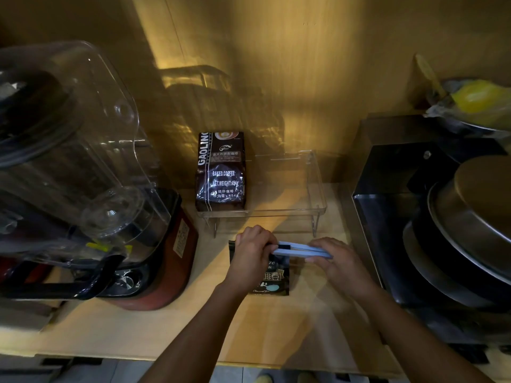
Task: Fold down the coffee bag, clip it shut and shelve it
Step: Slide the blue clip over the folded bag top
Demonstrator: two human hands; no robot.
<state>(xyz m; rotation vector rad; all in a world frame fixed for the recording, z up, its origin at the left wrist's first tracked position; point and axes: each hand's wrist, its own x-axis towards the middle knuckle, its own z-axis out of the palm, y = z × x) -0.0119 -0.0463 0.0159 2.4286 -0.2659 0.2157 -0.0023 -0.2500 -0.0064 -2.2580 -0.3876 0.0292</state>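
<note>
A small black coffee bag (272, 280) stands on the wooden counter, its top folded over. A long pale blue sealing clip (302, 250) lies across the fold, its two arms slightly apart. My left hand (253, 251) grips the bag's top and the clip's left end. My right hand (336, 261) holds the clip's right end. Behind them stands a clear acrylic shelf (318, 189) on legs, with a brown coffee brick (220, 172) upright at its left side.
A blender with a clear cover (83, 172) and red base fills the left. Stacked metal pans (467, 225) on a dark appliance crowd the right. A wooden wall closes the back. The counter's front edge (193, 357) is near me.
</note>
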